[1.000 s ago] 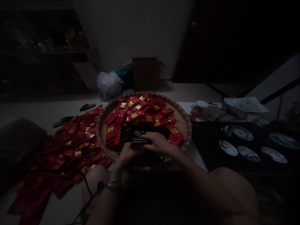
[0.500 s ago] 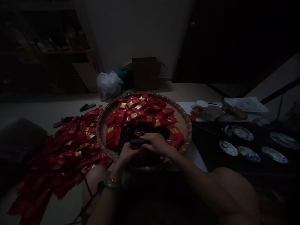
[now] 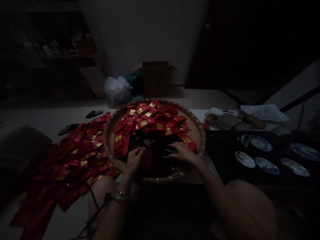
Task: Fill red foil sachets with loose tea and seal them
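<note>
Labels: the red packets (image 3: 152,125) heaped in the round woven tray (image 3: 199,125) each carry a small gold label (image 3: 160,127) where the face is turned up. Printing on the labels is too small and dim to read from this position.

Held packet: one dark red packet (image 3: 146,162) is located at the near centre of the tray, above the loose dark material (image 3: 162,140). Its long axis runs from the far end toward the near rim, with the far end at the fingers. Whether it stands upright or leans cannot be told in this light.

Left hand (image 3: 134,163): thumb and fingers are pinched together on the far left part of the packet. The packet lies directly to the right of this hand.

Right hand (image 3: 183,151): fingers are curled around a slim dark tool (image 3: 170,150). The tool projects left from the hand, its long axis running roughly left to right and its free end directed at the packet. A gap separates tool and packet.

Surroundings: more packets form a floor pile (image 3: 75,156) left of the tray; patterned dishes (image 3: 261,142) are set out to the right.
</note>
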Available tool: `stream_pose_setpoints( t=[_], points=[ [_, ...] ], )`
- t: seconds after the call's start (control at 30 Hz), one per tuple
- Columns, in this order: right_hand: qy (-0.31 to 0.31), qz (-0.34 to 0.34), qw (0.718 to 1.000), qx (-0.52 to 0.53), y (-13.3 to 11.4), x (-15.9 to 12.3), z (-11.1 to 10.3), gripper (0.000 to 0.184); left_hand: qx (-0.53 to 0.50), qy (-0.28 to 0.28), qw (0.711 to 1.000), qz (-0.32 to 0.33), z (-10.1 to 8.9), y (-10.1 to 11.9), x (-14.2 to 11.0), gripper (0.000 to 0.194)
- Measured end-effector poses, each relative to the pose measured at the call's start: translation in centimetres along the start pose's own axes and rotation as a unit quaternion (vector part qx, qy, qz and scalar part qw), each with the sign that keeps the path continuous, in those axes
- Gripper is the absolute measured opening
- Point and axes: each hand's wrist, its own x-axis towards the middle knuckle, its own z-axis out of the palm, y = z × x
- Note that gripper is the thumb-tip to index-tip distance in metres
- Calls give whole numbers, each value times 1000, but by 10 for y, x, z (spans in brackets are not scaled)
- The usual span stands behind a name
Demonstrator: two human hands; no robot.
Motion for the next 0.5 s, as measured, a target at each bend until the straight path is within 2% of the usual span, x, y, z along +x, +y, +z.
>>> stream_pose_setpoints(
  t=[0.07, 0.13, 0.23, 0.37, 0.5],
  points=[
    [61, -59, 991, 105, -23, 3, 7, 38, 3, -7, 1000, 8, 1, 0, 0, 39],
    [104, -122, 961, 226, -48, 9, 16, 33, 9, -16, 1000, 18, 2, 0, -1, 40],
    [158, -146, 923, 320, -75, 17, 31, 7, 19, -25, 999, 35, 0, -2, -1, 42],
    [199, -146, 898, 364, -79, 18, 41, 11, 41, -53, 997, 45, -3, -7, 0, 45],
    [160, -132, 906, 370, -71, 13, 38, 11, 75, -72, 993, 47, -3, -12, 1, 47]
  ],
)
